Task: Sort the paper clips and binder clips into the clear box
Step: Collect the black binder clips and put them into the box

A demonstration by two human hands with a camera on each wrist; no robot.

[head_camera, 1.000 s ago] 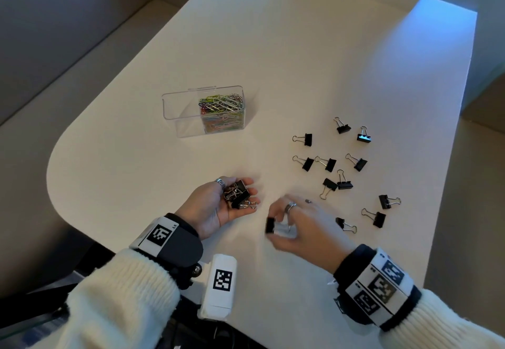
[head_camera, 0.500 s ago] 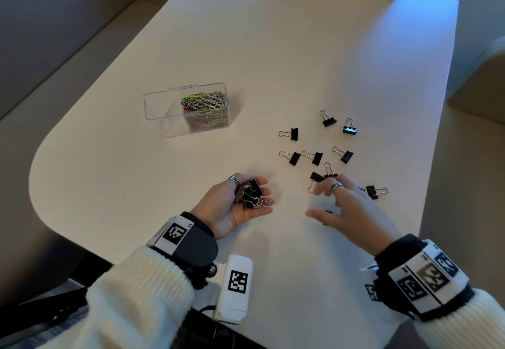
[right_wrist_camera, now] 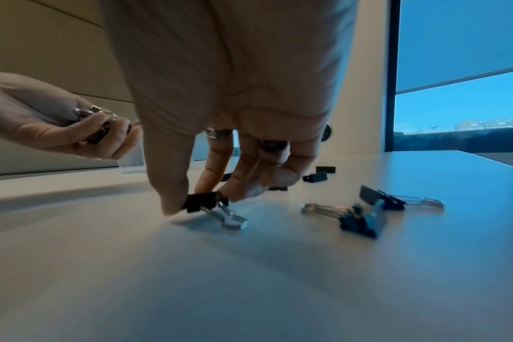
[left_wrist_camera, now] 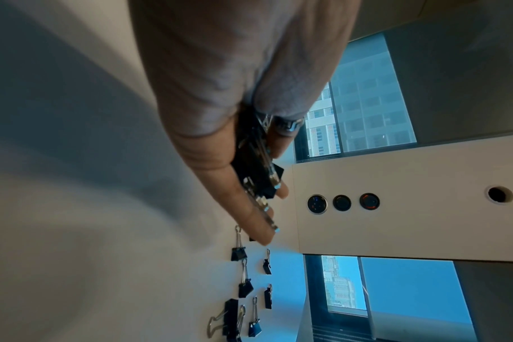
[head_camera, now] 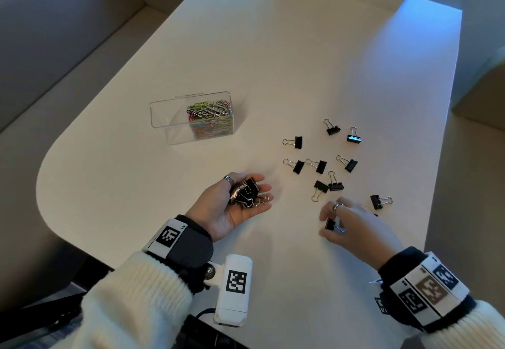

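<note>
A clear box [head_camera: 166, 119] stands on the white table [head_camera: 314, 61], with coloured paper clips [head_camera: 211, 119] filling its right compartment. My left hand [head_camera: 254, 190] lies palm up and cups a pile of black binder clips [head_camera: 246, 191], its thumb and fingers curled round them [left_wrist_camera: 258, 171]. To its right, my right hand [head_camera: 328, 224] pinches one binder clip [right_wrist_camera: 204, 204] between thumb and fingers, right at the table surface. Several loose binder clips [head_camera: 318, 165] lie scattered beyond and beside the right hand [right_wrist_camera: 363, 222].
The box's left compartment looks empty. A white marker-tagged device [head_camera: 235, 288] hangs at the table's near edge below my left wrist. The table's right edge [head_camera: 437, 184] runs close to the outermost clips. A panel with round buttons [left_wrist_camera: 341, 203] stands at the far end.
The right hand went from beside the left palm out to the loose clips and now pinches a fresh clip. The left hand has stayed put with its pile.
</note>
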